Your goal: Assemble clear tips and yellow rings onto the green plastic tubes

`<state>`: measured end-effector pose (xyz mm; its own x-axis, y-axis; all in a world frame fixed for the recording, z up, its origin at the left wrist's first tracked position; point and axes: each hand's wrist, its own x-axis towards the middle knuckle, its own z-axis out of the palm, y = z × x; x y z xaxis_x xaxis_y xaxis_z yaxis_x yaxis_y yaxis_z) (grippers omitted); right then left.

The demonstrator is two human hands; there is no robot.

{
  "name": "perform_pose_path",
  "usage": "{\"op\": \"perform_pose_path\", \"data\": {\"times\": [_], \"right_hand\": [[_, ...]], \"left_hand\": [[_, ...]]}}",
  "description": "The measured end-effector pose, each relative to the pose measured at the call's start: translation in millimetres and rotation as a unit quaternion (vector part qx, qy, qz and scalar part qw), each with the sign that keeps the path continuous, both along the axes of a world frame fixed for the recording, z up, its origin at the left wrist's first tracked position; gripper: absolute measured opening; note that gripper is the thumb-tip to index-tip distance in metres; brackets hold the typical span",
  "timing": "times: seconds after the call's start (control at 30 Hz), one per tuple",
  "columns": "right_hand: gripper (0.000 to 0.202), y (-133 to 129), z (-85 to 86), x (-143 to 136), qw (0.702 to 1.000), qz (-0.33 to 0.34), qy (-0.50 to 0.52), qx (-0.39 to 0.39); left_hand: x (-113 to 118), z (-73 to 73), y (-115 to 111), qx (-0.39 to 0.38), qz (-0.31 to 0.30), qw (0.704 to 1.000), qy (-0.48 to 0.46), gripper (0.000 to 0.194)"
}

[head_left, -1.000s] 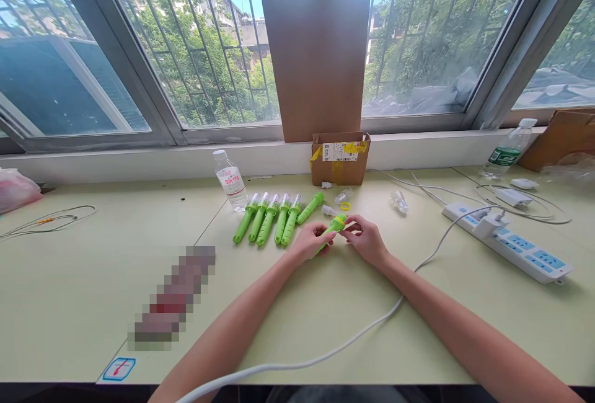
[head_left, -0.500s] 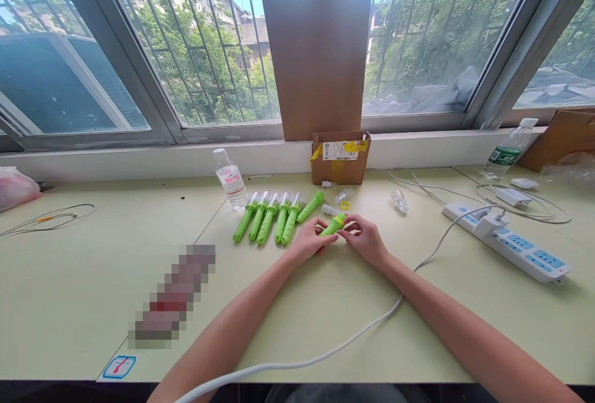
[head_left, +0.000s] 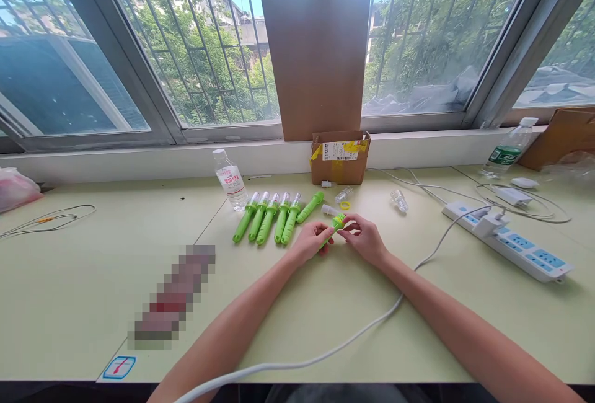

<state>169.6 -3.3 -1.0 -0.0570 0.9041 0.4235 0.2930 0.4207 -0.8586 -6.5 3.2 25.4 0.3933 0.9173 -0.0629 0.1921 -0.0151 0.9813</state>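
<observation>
My left hand [head_left: 310,242] is closed around a green plastic tube handle [head_left: 327,237] with a ribbed, threaded end. My right hand [head_left: 364,240] pinches at that end, its thumb and fingertips on the yellow-green ring [head_left: 339,220] there. The handle is tilted, its threaded end up and away from me, and partly hidden by my fingers. Just beyond my hands lie a loose yellow ring [head_left: 344,205], a small white part [head_left: 330,210] and a clear plastic cap [head_left: 344,194]. To the left are several green handles with clear caps [head_left: 266,223] and one uncapped green handle [head_left: 310,207].
A water bottle [head_left: 231,183] stands behind the handles. An open cardboard box [head_left: 341,170] is by the window. Another clear part [head_left: 399,201] lies to the right, near a power strip [head_left: 511,245]. A white cable [head_left: 344,344] crosses the table in front of me.
The green handle has tipped steeper in my left hand, its lower end now pointing more toward me. My left fingers have shifted along it; my right hand stays at the threaded end.
</observation>
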Motion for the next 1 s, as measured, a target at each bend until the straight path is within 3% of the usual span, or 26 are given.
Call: {"op": "perform_pose_path", "data": {"times": [0.37,0.5,0.6,0.9,1.0], "right_hand": [[0.018,1,-4.1,-1,1.000,0.001,-0.003,0.009],[0.017,-5,-2.5,-7,0.993,0.058,-0.071,0.078],[0.017,-9,-0.2,-11,0.990,0.088,-0.071,0.088],[0.013,-10,4.1,-8,0.996,-0.012,-0.042,0.077],[0.026,-13,6.9,-8,0.997,-0.012,-0.026,0.070]], "left_hand": [[-6,4.1,2,0.007,-0.020,1.000,0.021,0.040],[-4,4.1,0,0.010,-0.017,1.000,0.005,0.046],[-1,2.6,-2,0.029,-0.034,0.998,-0.034,0.046],[1,3.5,-1,0.030,-0.036,0.997,-0.054,0.047],[1,6.6,-3,0.036,-0.035,0.998,-0.040,0.047]]}}
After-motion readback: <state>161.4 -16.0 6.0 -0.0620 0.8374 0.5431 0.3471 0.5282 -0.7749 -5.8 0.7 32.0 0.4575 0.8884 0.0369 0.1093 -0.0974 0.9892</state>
